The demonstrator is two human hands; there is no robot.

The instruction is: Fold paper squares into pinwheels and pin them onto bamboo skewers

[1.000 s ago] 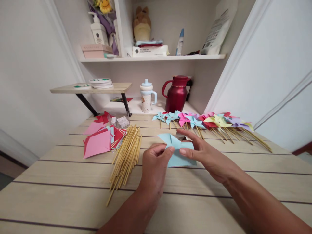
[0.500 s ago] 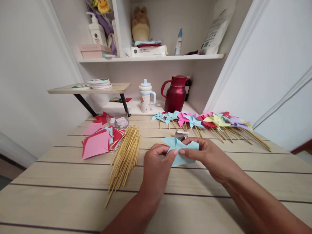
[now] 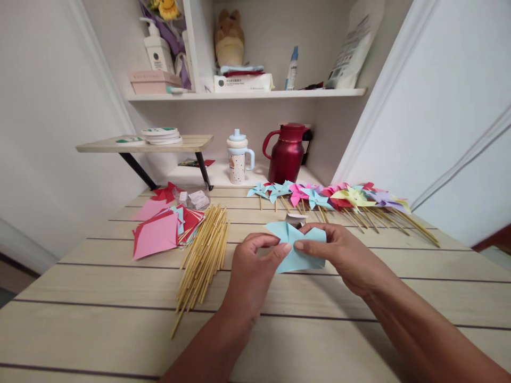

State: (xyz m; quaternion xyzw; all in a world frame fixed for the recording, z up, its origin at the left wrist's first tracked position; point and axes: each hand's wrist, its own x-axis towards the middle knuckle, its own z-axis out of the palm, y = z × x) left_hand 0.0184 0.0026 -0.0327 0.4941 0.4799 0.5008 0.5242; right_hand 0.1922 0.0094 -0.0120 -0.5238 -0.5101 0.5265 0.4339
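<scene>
A light blue sheet of paper (image 3: 301,259) with cut, partly folded edges is held between both hands above the table. My left hand (image 3: 255,260) pinches it near the middle with thumb and forefinger. From the other side my right hand (image 3: 339,250) grips it, thumb in front and fingers behind. Just beyond the paper stands a small open box (image 3: 295,218), mostly hidden by it. Left of my hands lies a bundle of thin wooden sticks (image 3: 203,260). A stack of pink, red and blue paper squares (image 3: 157,236) is beside the sticks.
Finished paper pinwheels (image 3: 353,197) on sticks lie in a row at the back right. A red thermos jug (image 3: 285,157) and a child's cup (image 3: 237,162) stand behind the table. Clear plastic packs (image 3: 195,199) lie at the back left, near a small raised shelf (image 3: 191,141).
The fingertips have parted slightly on the blue paper, and its lower part spreads flatter. My left hand has shifted a little left. Everything else stays in place.
</scene>
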